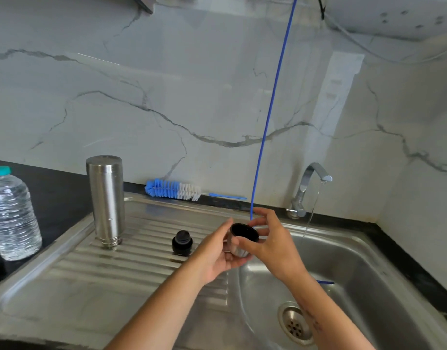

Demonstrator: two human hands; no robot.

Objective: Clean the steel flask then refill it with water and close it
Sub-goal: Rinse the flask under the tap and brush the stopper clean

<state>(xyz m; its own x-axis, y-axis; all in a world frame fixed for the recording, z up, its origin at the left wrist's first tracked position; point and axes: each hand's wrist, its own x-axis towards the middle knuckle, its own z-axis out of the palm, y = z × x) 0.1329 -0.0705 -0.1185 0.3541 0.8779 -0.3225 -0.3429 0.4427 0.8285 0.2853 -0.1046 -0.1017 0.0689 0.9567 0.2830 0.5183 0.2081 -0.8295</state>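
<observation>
Head view: both hands grip flask cap (243, 239), its steel side mostly hidden.

Bottle brush (172, 189) against marble wall (192, 97), blue tube (273, 104) hanging down

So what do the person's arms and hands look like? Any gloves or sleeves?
No gloves and no sleeves show: both forearms are bare right down to the picture's edge. The left hand and right hand show no rings or watch. The right forearm has a small dark marking, too blurred to read.
</observation>
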